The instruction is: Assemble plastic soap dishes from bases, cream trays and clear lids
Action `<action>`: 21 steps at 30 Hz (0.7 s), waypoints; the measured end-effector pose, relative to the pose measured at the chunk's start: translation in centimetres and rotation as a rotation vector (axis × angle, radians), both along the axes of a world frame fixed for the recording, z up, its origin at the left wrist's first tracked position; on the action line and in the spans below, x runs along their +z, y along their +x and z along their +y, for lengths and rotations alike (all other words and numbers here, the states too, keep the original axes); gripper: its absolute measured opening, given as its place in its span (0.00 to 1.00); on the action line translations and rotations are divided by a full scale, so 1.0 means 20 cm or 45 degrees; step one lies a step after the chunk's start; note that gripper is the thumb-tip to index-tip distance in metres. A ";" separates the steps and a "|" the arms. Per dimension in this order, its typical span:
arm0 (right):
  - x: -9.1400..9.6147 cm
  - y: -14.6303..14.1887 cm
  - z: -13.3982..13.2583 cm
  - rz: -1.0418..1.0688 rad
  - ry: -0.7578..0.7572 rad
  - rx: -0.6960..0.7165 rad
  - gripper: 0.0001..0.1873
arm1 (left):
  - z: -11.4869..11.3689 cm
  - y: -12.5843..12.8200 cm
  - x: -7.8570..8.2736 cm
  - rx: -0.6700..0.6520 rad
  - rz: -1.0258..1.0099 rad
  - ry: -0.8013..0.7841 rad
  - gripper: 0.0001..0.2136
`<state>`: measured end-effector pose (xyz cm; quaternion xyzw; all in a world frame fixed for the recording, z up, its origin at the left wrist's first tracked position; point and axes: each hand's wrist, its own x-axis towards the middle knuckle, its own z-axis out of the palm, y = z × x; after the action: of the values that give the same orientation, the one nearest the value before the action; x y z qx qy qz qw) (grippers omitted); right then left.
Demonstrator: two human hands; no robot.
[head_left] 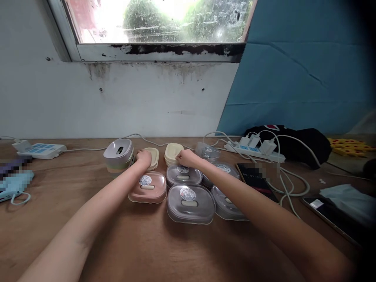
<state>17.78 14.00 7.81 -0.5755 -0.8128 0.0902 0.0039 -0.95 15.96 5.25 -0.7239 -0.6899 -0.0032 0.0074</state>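
Both my arms reach forward over a wooden table. My left hand is closed on a cream box at the back of a cluster of small lidded boxes. Fingers curled, my right hand grips a second cream box. Left of them stands a stack of boxes with a grey lid. In front lie a pink box and several clear-lidded grey boxes, each with a round sticker.
A white power strip lies at the back left, another power strip with plugs and cables at the back right. A dark phone and a second phone lie to the right. Black cloth sits by the blue panel.
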 end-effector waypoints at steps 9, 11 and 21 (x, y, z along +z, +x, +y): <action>0.00 -0.09 -0.03 0.186 0.069 0.144 0.14 | -0.02 -0.01 0.02 0.083 0.139 0.075 0.14; 0.02 -0.05 -0.03 0.252 0.137 0.111 0.14 | -0.03 0.01 0.06 0.059 0.144 0.106 0.14; 0.14 0.51 0.11 0.434 0.163 -0.660 0.16 | -0.03 0.30 0.20 -0.371 -0.194 0.169 0.14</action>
<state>27.92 16.22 10.56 -0.7386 -0.6308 0.1300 0.1992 5.01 15.45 9.23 -0.8117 -0.5746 -0.1047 0.0023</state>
